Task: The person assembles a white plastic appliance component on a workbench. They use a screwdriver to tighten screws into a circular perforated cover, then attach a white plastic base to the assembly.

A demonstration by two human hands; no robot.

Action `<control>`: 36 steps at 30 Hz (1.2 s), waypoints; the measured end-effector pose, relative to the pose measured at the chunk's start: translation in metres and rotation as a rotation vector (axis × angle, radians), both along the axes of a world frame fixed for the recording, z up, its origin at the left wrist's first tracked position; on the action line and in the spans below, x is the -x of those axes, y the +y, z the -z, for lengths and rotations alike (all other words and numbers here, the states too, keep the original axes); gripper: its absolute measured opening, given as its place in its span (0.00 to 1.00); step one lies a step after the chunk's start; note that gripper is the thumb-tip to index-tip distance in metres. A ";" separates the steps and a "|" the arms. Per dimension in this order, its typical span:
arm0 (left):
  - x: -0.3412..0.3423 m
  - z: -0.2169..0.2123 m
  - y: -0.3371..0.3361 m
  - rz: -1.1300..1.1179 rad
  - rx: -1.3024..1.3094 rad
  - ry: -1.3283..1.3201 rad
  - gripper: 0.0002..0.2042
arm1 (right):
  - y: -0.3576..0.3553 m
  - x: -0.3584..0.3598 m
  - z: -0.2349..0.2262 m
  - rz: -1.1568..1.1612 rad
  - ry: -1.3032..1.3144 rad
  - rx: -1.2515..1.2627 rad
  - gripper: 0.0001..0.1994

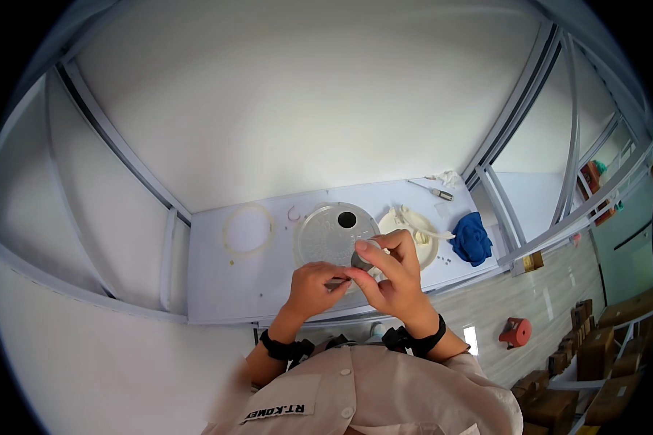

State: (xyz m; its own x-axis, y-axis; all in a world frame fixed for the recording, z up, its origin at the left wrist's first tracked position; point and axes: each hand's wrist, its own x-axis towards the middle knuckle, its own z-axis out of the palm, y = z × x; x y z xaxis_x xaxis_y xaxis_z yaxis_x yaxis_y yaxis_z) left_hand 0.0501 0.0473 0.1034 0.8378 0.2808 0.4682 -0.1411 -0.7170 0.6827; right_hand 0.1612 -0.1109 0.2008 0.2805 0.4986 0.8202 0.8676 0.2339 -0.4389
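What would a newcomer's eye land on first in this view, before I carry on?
Most likely the two hands meeting at the near edge of the white table: the right hand pinches a small grey round part, and the left hand touches it from below. Just behind them lies a round translucent disc with a dark hole near its far rim. A crumpled blue cloth stands out at the table's right end.

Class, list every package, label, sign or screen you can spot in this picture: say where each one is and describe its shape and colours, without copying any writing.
Label: small white rectangular patch with dark lettering, on the chest of the person's pale shirt, bottom centre.
Cardboard boxes: brown, boxy, stacked on the floor at lower right.
No signs or screens in view.
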 end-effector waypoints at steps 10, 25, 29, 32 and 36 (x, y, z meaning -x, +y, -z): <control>0.001 0.004 0.001 0.010 -0.004 -0.023 0.06 | -0.005 0.000 -0.014 -0.138 0.151 0.032 0.25; -0.001 0.012 0.000 0.006 -0.027 -0.078 0.07 | -0.004 0.000 -0.013 -0.030 0.155 -0.032 0.22; 0.002 0.006 0.000 -0.016 -0.051 -0.014 0.07 | -0.005 -0.001 -0.010 -0.164 0.158 0.025 0.23; 0.001 0.002 -0.003 -0.014 -0.058 -0.031 0.08 | 0.000 0.002 0.000 -0.029 0.078 -0.065 0.24; -0.001 0.003 -0.002 -0.003 -0.053 -0.043 0.07 | 0.006 0.001 0.009 0.043 0.088 -0.110 0.24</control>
